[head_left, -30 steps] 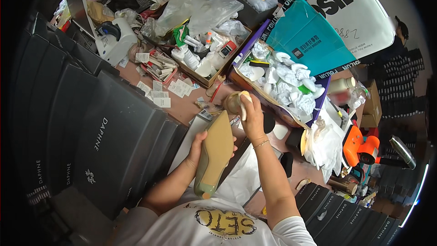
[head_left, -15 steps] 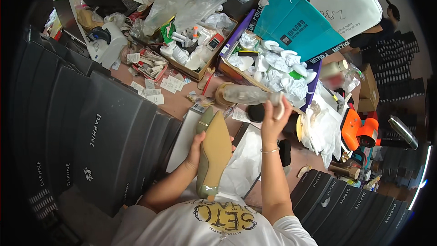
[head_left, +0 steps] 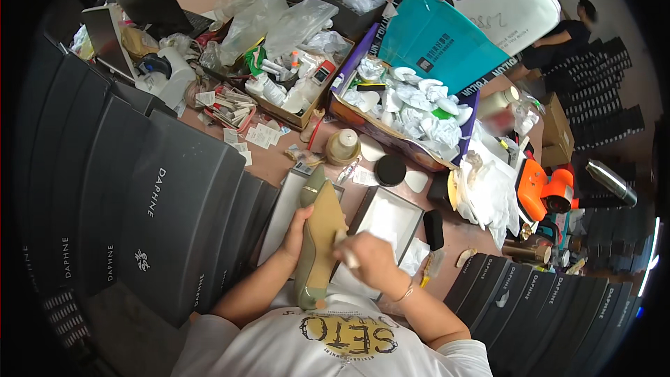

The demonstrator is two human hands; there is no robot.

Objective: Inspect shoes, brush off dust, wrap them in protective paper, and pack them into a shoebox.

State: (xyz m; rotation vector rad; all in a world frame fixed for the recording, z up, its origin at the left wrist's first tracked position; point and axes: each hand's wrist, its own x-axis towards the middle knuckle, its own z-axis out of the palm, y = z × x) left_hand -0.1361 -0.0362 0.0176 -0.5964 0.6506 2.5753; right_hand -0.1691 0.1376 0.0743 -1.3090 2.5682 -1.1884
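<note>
A green shoe [head_left: 315, 237] lies sole up in my left hand [head_left: 296, 234], its tan sole facing me and its toe end nearest my shirt. The fingers of that hand wrap round the shoe's side. Closed over the sole, my right hand [head_left: 375, 263] grips a small pale wad [head_left: 350, 257], its exact kind unclear, at or just above the sole's right side. Beyond the shoe stands a tan jar [head_left: 342, 147] with a whitish top. A round black lid [head_left: 390, 170] is beside it.
Under my hands sits an open shoebox [head_left: 417, 218] with white paper. Black shoeboxes are stacked at left [head_left: 185, 202] and right [head_left: 537, 307]. A purple carton [head_left: 396, 141] holds crumpled paper. An orange tool [head_left: 534, 185] stands at right. A person [head_left: 567, 35] is in the far right background.
My right hand has come down from beside the jar to the shoe sole, bringing the pale wad. The left hand still holds the shoe. The white paper over the shoebox has shifted.
</note>
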